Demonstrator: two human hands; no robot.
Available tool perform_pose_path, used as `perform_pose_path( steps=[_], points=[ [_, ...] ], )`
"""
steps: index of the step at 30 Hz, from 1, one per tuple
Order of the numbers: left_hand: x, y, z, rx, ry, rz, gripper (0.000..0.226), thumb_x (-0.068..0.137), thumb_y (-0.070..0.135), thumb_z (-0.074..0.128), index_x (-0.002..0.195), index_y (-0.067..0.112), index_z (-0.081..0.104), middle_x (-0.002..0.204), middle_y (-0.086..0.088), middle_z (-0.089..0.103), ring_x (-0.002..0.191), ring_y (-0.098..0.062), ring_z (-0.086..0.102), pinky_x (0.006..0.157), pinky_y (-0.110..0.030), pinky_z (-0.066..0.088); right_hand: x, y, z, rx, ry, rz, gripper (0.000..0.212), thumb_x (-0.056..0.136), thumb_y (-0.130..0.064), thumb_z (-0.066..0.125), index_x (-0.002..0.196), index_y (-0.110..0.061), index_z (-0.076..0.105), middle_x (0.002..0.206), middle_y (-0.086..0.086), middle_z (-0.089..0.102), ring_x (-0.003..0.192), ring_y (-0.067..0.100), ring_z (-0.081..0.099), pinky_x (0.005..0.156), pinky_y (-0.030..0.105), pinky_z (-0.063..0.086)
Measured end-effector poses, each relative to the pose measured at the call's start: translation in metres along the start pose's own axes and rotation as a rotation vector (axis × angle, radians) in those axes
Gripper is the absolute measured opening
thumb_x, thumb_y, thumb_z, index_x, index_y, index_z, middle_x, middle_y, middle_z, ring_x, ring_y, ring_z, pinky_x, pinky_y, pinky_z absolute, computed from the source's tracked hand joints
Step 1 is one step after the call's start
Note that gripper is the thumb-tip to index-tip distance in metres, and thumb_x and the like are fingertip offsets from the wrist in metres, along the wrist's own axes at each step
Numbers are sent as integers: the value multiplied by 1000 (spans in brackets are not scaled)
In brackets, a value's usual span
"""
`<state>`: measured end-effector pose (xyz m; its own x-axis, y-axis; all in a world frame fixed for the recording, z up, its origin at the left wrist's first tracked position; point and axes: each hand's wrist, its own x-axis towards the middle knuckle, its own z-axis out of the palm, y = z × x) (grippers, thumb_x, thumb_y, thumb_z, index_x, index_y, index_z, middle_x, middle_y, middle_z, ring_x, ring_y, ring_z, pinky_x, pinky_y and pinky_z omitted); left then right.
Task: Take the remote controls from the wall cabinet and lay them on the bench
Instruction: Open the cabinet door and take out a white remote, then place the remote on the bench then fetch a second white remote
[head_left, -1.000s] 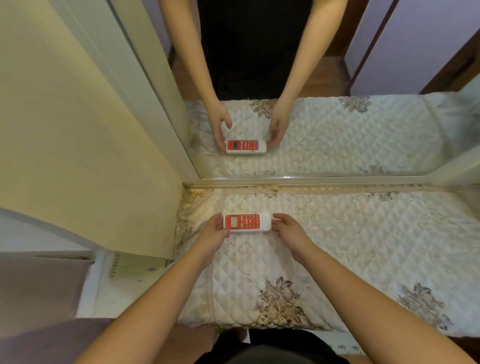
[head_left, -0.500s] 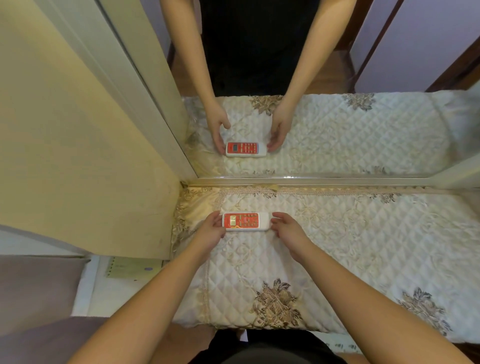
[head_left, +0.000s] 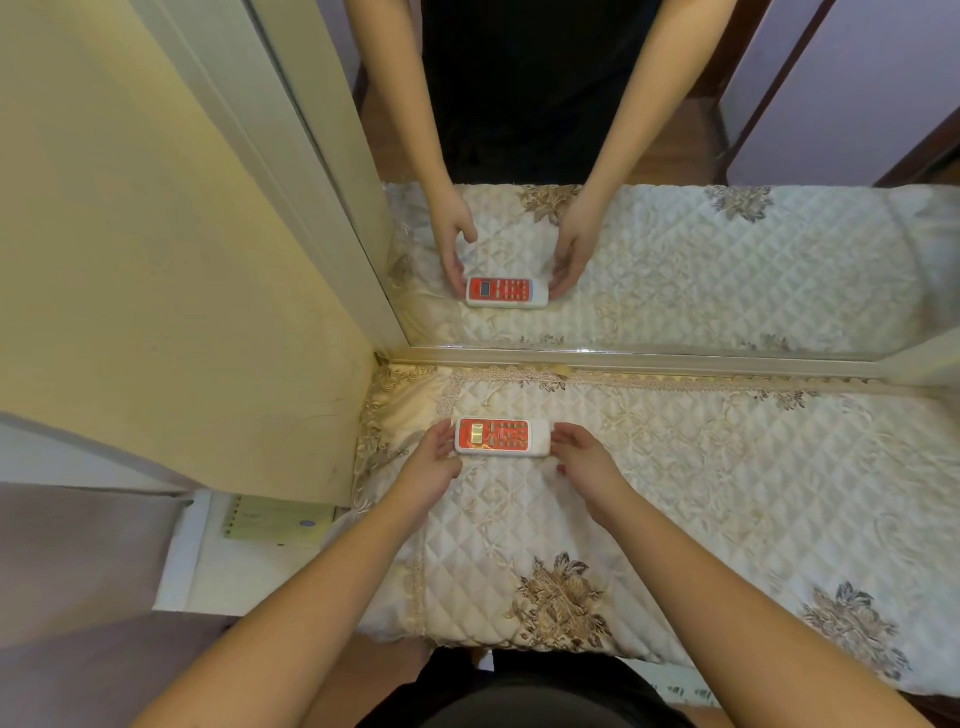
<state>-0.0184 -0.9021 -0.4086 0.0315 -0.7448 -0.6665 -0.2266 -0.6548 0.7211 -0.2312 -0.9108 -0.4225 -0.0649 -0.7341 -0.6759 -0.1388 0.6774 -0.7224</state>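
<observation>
1. The remote control (head_left: 502, 437), white with a red face, lies flat and crosswise on the quilted bench (head_left: 727, 467), near the mirror's (head_left: 675, 260) bottom edge.
2. The left hand (head_left: 432, 462) touches the remote's left end with nearly straight fingers.
3. The right hand (head_left: 584, 460) touches its right end, fingers loosely extended.
4. The mirror behind the remote reflects both hands.
5. A yellow cabinet panel (head_left: 156, 286) stands left of the remote.

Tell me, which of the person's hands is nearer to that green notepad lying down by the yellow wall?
Left. The left hand rests at the remote's left end, on the side of the green notepad; the right hand is at the remote's far end.
</observation>
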Motion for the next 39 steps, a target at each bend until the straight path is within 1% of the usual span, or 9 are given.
perform_pose_path(
  steps=[4, 9, 15, 17, 21, 24, 26, 30, 39],
  points=[
    [-6, 1, 0, 130, 87, -11, 65, 89, -3, 46, 149, 16, 29, 148, -6, 42, 133, -19, 42, 97, -28, 39, -1, 0, -13, -20, 26, 15, 41, 94, -8, 43, 134, -16, 49, 134, 3, 53, 120, 21, 51, 104, 42, 42],
    [-23, 10, 0, 212, 103, 42, 56, 92, 3, 45, 145, 19, 36, 139, -5, 49, 128, -18, 46, 89, -25, 38, -15, -11, -32, 101, -39, 46, 29, 97, -15, 43, 123, -19, 57, 120, 1, 62, 109, 17, 60, 98, 36, 47],
    [-56, 19, -5, 610, 64, 306, 48, 95, 16, 48, 143, 15, 42, 143, -1, 45, 132, -17, 42, 105, -26, 31, -41, -20, -39, -11, -147, -62, 30, 99, -16, 39, 120, -23, 59, 122, 0, 65, 108, 13, 61, 99, 34, 46],
    [-68, 18, -9, 802, 90, 400, 47, 94, 19, 46, 140, 11, 46, 142, -6, 47, 132, -23, 44, 108, -34, 34, -49, -22, -37, -117, -158, -122, 27, 98, -22, 43, 119, -29, 60, 126, -3, 62, 113, 12, 58, 100, 34, 44],
    [-90, 8, -13, 1232, 261, 524, 49, 84, 31, 39, 122, 11, 62, 122, -7, 64, 112, -28, 61, 93, -46, 48, -61, -22, -28, -592, -153, -381, 42, 98, -34, 45, 139, -24, 47, 142, -5, 48, 131, 13, 41, 105, 27, 30],
    [-105, 3, -12, 1264, 308, 451, 52, 88, 41, 38, 123, 12, 63, 124, -6, 65, 116, -27, 60, 99, -50, 46, -65, -18, -15, -1012, -124, -610, 57, 96, -50, 36, 144, -19, 41, 149, 2, 40, 138, 20, 33, 113, 32, 21],
    [-113, -4, -13, 1257, 340, 420, 55, 90, 47, 39, 126, 12, 62, 127, -8, 63, 120, -28, 58, 101, -53, 44, -69, -16, -4, -1190, -52, -739, 65, 91, -54, 27, 141, -17, 44, 147, 7, 44, 136, 26, 38, 113, 40, 26],
    [-134, -13, -16, 1231, 413, 368, 57, 89, 51, 39, 128, 16, 61, 131, -7, 62, 122, -27, 57, 102, -53, 43, -82, -15, 22, -1284, -50, -896, 58, 89, -46, 36, 136, -16, 51, 138, 11, 54, 129, 31, 47, 109, 45, 35],
    [-176, -61, -32, 1151, 588, 226, 59, 95, 54, 28, 141, 23, 48, 142, -3, 54, 135, -26, 46, 110, -52, 22, -110, -11, 68, -1412, -168, -1076, 58, 90, -45, 38, 141, -18, 46, 144, 9, 48, 134, 32, 42, 112, 45, 19]
  ],
)
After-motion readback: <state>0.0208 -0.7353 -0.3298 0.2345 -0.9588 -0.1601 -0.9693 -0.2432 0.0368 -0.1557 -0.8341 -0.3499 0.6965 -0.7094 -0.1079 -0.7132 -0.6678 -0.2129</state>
